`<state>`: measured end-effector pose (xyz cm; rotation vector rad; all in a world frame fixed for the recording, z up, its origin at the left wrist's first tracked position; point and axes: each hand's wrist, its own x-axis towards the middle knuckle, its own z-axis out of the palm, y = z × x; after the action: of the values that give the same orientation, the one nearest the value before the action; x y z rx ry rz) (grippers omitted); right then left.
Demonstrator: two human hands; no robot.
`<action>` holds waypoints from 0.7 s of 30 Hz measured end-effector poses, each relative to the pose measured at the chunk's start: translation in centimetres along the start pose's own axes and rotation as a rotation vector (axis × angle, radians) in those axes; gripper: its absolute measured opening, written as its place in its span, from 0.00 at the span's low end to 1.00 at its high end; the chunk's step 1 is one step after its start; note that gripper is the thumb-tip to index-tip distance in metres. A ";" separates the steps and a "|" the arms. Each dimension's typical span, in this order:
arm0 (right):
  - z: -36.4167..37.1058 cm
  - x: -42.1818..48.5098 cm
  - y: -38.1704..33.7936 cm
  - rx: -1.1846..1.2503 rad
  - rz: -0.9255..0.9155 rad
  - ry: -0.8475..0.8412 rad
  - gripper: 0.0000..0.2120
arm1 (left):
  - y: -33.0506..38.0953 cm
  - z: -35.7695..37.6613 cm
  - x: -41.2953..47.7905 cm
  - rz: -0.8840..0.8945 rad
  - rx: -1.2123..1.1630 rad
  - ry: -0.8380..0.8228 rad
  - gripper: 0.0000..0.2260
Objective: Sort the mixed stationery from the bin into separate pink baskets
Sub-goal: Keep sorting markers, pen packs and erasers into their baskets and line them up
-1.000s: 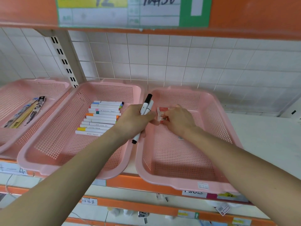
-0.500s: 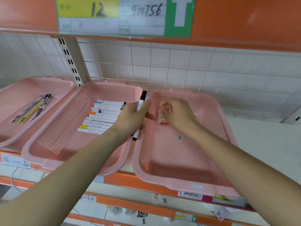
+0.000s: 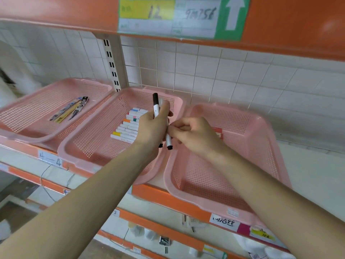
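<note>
Over the middle pink basket (image 3: 104, 131), your left hand (image 3: 151, 128) clamps two black-capped markers (image 3: 156, 109) upright while your right hand (image 3: 194, 135) pinches one's lower end (probably to draw it free). Lay each flat beside the row of coloured markers (image 3: 128, 128).

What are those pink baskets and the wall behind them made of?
The pink baskets look like moulded plastic with a slight sheen: thin walls pierced by a regular grid of holes, and rounded rims. The wall looks like glazed white ceramic tile, judging by its square grout lines and soft gloss, though blur leaves that open.
</note>
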<state>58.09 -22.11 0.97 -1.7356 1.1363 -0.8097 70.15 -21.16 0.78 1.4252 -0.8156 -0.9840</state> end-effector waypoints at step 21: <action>13.7 9.7 -1.6 -0.734 0.169 0.124 0.04 | 0.8 -19.9 10.9 -0.058 -0.092 -0.091 0.10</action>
<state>74.04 -26.45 -2.52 -2.1436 1.7896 -0.4138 92.75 -23.06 0.07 1.3390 -0.7887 -1.1230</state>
